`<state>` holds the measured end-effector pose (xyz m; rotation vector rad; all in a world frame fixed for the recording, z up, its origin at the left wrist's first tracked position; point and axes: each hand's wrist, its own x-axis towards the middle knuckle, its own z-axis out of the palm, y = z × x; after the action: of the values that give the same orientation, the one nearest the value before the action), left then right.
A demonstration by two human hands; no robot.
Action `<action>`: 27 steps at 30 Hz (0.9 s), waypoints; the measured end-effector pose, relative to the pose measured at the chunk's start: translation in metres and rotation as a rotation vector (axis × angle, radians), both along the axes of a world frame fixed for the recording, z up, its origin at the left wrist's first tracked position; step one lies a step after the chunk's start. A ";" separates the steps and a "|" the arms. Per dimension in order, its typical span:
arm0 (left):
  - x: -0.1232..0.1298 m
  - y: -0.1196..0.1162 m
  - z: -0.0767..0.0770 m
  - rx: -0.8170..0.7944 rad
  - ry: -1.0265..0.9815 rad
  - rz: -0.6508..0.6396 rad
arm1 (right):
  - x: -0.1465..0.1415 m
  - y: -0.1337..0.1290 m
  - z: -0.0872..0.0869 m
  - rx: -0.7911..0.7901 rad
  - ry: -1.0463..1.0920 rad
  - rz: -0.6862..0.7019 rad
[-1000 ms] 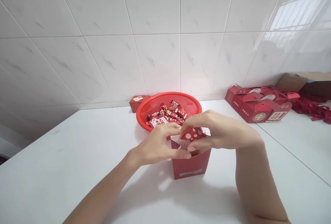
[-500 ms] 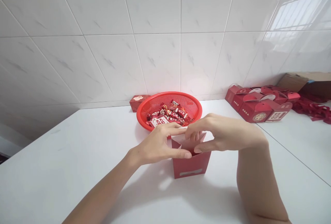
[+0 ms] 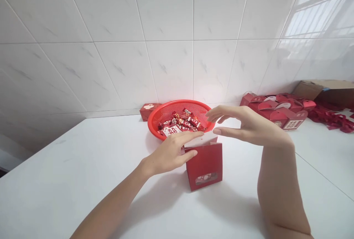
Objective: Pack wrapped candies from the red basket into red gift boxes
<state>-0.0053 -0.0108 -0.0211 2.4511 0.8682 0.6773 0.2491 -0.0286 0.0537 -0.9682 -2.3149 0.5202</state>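
Note:
A small red paper gift box stands upright on the white table, its top open and a pale flap raised at the back. Wrapped sweets show through the oval window low on its front. My left hand holds the box at its upper left, thumb on the front and fingers along the back flap. Off the box's top right, my right hand is raised with nothing in it, fingers stretched and apart from the thumb. Behind the box, a red plastic basket holds many wrapped sweets.
Several closed red gift boxes stand at the back right. Beyond them lie dark red ribbons and an open cardboard box. A small red box sits left of the basket, near the tiled wall.
My right hand has come out of the box's opening, moving up and right, its fingers now straighter. The front panel stands more upright, and sweets show in its window. My left hand stays at the box.

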 end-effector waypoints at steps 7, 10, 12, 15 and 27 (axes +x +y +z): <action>-0.003 0.015 -0.003 0.060 -0.113 0.063 | -0.001 0.018 -0.045 -0.176 0.202 -0.066; 0.000 0.019 -0.006 0.075 -0.100 0.063 | -0.002 0.016 -0.072 -0.275 0.283 -0.045; 0.004 0.020 -0.010 0.115 -0.072 0.030 | -0.005 0.012 -0.086 -0.327 0.330 -0.025; 0.008 0.020 -0.016 0.182 -0.051 -0.019 | -0.012 0.007 -0.101 -0.335 0.413 -0.073; 0.012 0.026 -0.031 0.087 -0.218 -0.036 | -0.023 0.016 -0.138 -0.210 0.572 -0.178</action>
<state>0.0066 0.0151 -0.0516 2.4048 0.7221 0.9662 0.2264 -0.0126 -0.0838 -0.9570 -1.6737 0.8512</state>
